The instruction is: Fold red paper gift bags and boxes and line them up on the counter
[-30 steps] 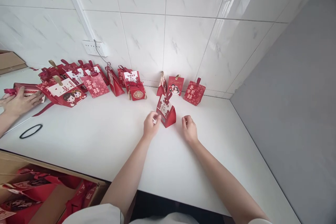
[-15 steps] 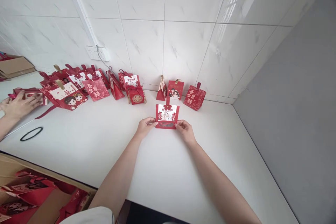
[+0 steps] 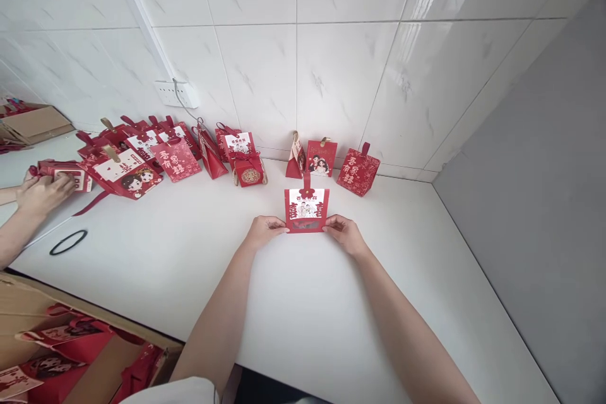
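A red gift box (image 3: 307,207) with a white printed panel, a small clear window and a ribbon loop on top stands upright on the white table (image 3: 293,303). My left hand (image 3: 266,231) pinches its lower left edge between thumb and fingers. At the lower right edge, my right hand (image 3: 347,233) grips it the same way. Just behind are a narrow red box (image 3: 295,156) seen from its side, a red box with a printed couple (image 3: 322,159) and a patterned red box (image 3: 358,170).
Several red gift boxes (image 3: 176,158) crowd along the tiled wall. At the left, a co-worker's hands (image 3: 45,192) hold a red box (image 3: 71,175). A black ring (image 3: 69,242) lies nearby. Below the table edge, a cardboard carton (image 3: 101,369) holds red boxes. A grey panel (image 3: 530,158) bounds the right.
The view has shifted slightly. Both my hands keep their hold on the box's lower edges. The co-worker's hands have moved a little on their red box.
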A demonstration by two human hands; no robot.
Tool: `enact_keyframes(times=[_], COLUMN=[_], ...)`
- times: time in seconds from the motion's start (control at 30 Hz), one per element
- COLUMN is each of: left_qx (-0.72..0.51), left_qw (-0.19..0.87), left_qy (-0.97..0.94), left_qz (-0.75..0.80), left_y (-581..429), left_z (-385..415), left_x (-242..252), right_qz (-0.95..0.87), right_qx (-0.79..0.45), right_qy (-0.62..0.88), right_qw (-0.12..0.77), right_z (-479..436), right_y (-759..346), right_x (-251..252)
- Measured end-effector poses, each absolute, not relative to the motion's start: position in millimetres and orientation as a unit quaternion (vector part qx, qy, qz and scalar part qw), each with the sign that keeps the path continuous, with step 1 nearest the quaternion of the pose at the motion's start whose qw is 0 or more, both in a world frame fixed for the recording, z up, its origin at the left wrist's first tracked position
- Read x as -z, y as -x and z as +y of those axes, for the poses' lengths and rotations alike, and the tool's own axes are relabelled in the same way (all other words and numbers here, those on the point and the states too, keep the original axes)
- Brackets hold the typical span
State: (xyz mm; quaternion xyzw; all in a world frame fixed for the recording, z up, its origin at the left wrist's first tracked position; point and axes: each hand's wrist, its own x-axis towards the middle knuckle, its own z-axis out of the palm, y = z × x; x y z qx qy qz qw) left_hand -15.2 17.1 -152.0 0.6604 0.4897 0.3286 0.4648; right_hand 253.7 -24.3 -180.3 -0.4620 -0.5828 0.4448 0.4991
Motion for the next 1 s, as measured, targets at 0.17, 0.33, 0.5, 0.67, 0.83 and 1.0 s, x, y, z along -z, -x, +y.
enact_keyframes(times=[0.17, 0.33, 0.5, 0.67, 0.83, 1.0], left_qx=[-0.313, -0.262, -0.185, -0.225, -0.145, -0.082], left_qw=[0.458, 0.502, 0.475, 0.169, 0.060, 0.027], left_qy=[-0.681, -0.686, -0.737, -0.802, -0.857, -0.846], left_qz=[0.477, 0.457, 0.444, 0.527, 0.491, 0.526], left_y=[13.1, 3.0, -3.3, -6.6, -22.9, -35.1], left_z=[12.9, 0.0, -17.1, -20.3, -19.6, -20.1], left_x=[150.7, 142.7, 123.3, 115.6, 126.8, 134.7], right_qz=[-0.608, -0.613, -0.553, -0.730, -0.758, -0.738], right_qx=[-0.416, -0.396, -0.231, -0.075, -0.003, -0.006], right_qy=[0.489, 0.492, 0.591, 0.532, 0.574, 0.639], right_qw=[0.468, 0.474, 0.540, 0.423, 0.310, 0.217], right_z=[-26.5, -26.6, -37.1, -55.1, -54.0, -47.0], right_y=[-261.7, -257.1, -248.2, -239.3, -216.3, -211.5], right_x=[182.5, 180.9, 173.4, 164.7, 162.3, 163.7])
